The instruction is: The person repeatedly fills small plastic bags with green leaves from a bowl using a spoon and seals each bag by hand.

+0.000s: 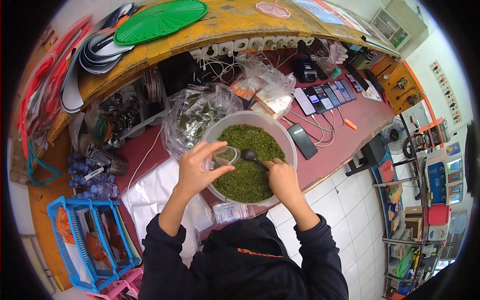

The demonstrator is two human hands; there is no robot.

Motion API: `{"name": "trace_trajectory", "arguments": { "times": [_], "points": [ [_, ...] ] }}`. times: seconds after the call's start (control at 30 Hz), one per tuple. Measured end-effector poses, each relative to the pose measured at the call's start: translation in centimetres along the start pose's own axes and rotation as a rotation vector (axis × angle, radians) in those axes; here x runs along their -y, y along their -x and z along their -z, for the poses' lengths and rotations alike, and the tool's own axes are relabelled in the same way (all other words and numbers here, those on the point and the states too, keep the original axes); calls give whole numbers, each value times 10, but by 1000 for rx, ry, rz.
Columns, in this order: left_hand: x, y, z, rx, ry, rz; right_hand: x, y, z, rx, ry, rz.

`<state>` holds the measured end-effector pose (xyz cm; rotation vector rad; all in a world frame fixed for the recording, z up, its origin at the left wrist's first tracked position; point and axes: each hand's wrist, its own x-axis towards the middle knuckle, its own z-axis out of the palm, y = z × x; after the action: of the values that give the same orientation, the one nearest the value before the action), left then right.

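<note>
A large translucent tub (294, 146) holds a green, finely shredded leafy material (240, 182). My left hand (196, 167) grips a small clear plastic cup (226, 156) by its rim, tilted over the tub's left side. In my right hand (283, 179) is the handle of a dark spoon (248, 154). The spoon's bowl lies close to the cup's mouth, above the green material. Whether anything is inside the cup is hard to make out.
Left of the tub sits a clear plastic bag (192, 120) with dark leaves. White plastic sheets (157, 187) cover the front left. Several phones (325, 96) with cables line the right, one phone (302, 141) beside the tub. A blue basket (75, 245) stands lower left.
</note>
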<state>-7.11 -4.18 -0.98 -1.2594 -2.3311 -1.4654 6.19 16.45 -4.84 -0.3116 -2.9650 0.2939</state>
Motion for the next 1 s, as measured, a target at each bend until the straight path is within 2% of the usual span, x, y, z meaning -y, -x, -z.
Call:
{"name": "trace_trajectory", "arguments": {
  "times": [0.1,0.17,0.23,0.27,0.37,0.47,0.5,0.6,0.7,0.83,0.97,1.0],
  "points": [
    [5,4,11,-27,52,67,-1,-12,9,91,69,-60],
    [4,4,14,-125,16,57,-3,-14,17,41,119,-2],
    [3,4,16,-120,30,72,-2,-14,27,76,186,200],
    [2,3,15,-116,51,82,4,-13,32,79,186,202],
    [1,2,10,-104,92,100,17,-9,39,133,58,313],
    [3,2,7,-115,88,93,10,-11,41,104,-191,108],
    [4,1,7,-134,72,75,3,-11,44,106,-191,113],
    [8,-3,6,-171,20,43,-13,-7,56,23,-233,-66],
    [12,-8,-4,-124,85,46,-18,-3,68,-10,-164,-133],
    [9,-10,-17,-24,202,162,-27,2,68,-99,-161,-161],
    [-2,-13,-27,85,60,206,-15,8,82,-177,-197,-138],
    [-4,-13,-30,109,43,204,-11,9,82,-303,-181,-103]
  ]
}}
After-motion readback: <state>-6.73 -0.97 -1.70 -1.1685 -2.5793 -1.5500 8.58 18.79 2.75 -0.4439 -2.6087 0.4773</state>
